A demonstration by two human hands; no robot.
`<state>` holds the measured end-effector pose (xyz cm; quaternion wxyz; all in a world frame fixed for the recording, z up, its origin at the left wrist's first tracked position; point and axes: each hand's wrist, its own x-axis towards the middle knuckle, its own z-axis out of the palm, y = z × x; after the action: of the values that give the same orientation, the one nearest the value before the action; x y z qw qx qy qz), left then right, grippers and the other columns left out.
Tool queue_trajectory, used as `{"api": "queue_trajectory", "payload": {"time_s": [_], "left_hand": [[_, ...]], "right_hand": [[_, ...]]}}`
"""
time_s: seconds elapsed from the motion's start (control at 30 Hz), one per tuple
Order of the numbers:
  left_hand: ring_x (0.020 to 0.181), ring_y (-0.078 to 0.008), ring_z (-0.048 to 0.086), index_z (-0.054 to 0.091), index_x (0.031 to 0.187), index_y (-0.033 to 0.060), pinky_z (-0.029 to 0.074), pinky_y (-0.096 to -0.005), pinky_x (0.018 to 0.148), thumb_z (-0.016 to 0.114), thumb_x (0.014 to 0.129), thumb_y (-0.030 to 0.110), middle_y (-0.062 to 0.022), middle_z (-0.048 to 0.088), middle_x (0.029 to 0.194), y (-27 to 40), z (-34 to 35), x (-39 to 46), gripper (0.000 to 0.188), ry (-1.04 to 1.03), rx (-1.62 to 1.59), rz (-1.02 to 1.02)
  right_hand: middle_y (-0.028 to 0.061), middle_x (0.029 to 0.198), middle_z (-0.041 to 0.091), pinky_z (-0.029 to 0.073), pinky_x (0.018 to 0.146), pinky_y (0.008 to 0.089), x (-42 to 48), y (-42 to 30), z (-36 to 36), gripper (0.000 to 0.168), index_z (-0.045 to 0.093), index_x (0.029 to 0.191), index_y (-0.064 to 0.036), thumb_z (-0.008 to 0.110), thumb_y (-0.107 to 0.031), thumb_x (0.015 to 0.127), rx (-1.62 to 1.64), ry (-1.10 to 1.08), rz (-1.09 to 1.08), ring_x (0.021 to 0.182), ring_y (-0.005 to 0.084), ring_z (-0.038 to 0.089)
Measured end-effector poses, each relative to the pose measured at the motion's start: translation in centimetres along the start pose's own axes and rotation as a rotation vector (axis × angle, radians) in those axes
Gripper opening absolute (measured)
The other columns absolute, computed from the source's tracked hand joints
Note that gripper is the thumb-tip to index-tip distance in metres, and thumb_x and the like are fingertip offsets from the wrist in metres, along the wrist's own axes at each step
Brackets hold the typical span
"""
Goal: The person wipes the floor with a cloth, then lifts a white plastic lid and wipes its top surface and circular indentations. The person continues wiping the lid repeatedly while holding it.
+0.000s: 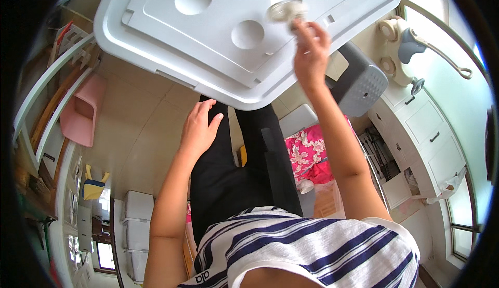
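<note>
The white plastic lid of a storage box (210, 34), with shallow round recesses, fills the top of the view. My right hand (312, 50) is shut on a small cream-coloured object (287, 12) with a rounded end. Motion blurs that object, so its exact kind cannot be told. It appears just above the lid, beside one of the recesses; whether it touches is unclear. My left hand (199, 126) is at my black-trousered leg (214, 143), near the lid's close edge. Its thumb is apart from the fingers and it holds nothing.
A dark grey plastic stool (360, 81) stands right of the lid. Beyond it, a cream ride-on toy (401, 50) sits by white cabinets (425, 120). Pink floral fabric (306, 147) lies beside my leg. At left are a pink plastic seat (84, 110) and stacked storage boxes (137, 233).
</note>
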<state>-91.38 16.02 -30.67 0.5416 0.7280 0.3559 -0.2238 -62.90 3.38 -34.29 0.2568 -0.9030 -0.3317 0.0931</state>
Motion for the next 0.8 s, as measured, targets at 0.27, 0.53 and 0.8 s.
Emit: {"api": "queue_trajectory", "payload": {"time_s": [0.27,0.53,0.8], "left_hand": [[0.101,-0.0294,0.062,0.056,0.119,0.0019,0.051,-0.0387,0.090,0.067,0.090,0.016,-0.0140,0.063,0.115,1.9,2.1,0.4,0.034,-0.090,0.014,0.013],[0.102,-0.0292,0.063,0.057,0.117,0.0006,0.051,-0.0389,0.089,0.067,0.089,0.014,-0.0148,0.063,0.113,2.6,2.3,1.2,0.032,-0.095,0.002,0.013],[0.099,-0.0301,0.063,0.058,0.115,0.0001,0.051,-0.0395,0.087,0.068,0.088,0.012,-0.0157,0.063,0.110,1.7,1.8,1.6,0.031,-0.105,0.039,-0.035]], "right_hand": [[0.0167,0.124,0.051,0.043,0.095,0.0444,-3.4,3.8,2.2,0.064,0.062,0.129,-0.018,0.059,0.009,0.071,-0.126,0.009,0.113,0.106,0.0362,0.050],[0.0306,0.131,0.038,0.036,0.099,0.0493,-9.2,-5.0,4.3,0.057,0.043,0.141,0.001,0.061,-0.004,0.087,-0.101,-0.104,0.299,0.114,0.0432,0.043],[0.0380,0.134,0.030,0.030,0.105,0.0540,-8.8,-10.6,6.8,0.059,0.031,0.143,0.010,0.055,-0.012,0.095,0.135,-0.116,0.595,0.123,0.0506,0.034]]}}
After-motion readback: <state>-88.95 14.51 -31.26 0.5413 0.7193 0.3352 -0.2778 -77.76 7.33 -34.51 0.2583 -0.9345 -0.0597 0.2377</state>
